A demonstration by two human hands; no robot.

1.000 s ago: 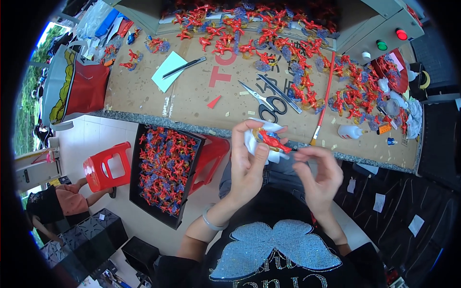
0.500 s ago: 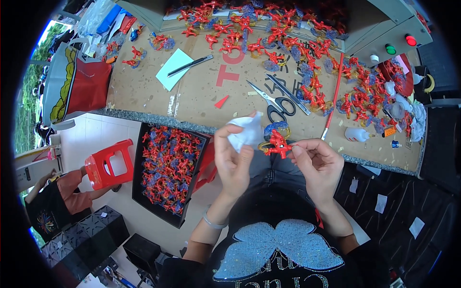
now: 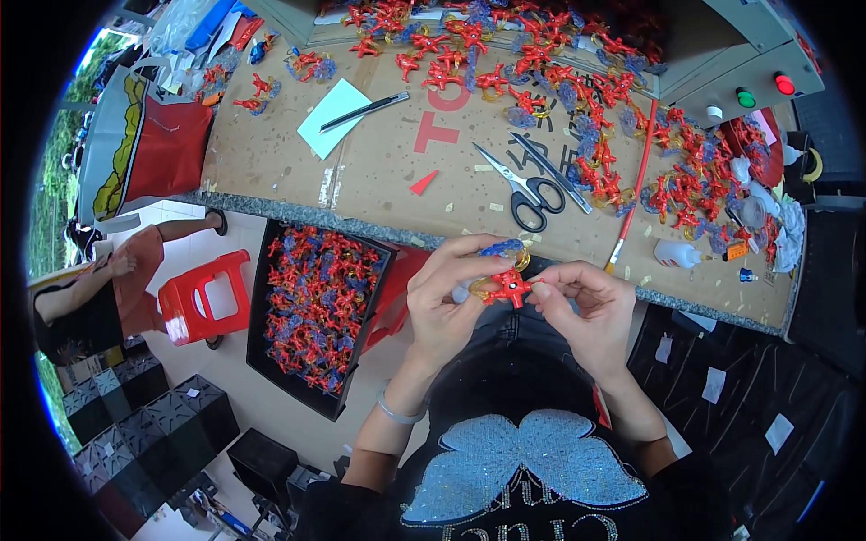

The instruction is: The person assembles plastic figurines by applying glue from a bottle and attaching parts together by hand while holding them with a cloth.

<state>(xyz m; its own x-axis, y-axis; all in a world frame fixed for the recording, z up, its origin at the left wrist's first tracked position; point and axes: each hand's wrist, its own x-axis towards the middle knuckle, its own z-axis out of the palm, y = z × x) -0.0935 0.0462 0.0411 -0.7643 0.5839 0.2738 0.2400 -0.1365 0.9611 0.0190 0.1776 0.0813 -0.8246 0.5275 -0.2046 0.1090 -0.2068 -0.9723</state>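
Observation:
Just in front of the table edge, a small red toy figure with blue and yellow translucent parts is held between my two hands. My left hand grips it from the left, fingers curled around its blue and yellow side. A pale patch, perhaps the white cloth, shows under those fingers; most of it is hidden. On the other side, the closed fingertips of my right hand pinch the figure's right end. Black-handled scissors lie on the cardboard-covered table just beyond my hands.
Many similar figures cover the table's back and right. A cutter knife, red brush, white bottle and green paper lie there. A black crate of figures stands left, near a red stool and another person.
My left hand has brought the white cloth up to the toy figure and closed around its left side. The other person at the left has shifted. The view has moved slightly.

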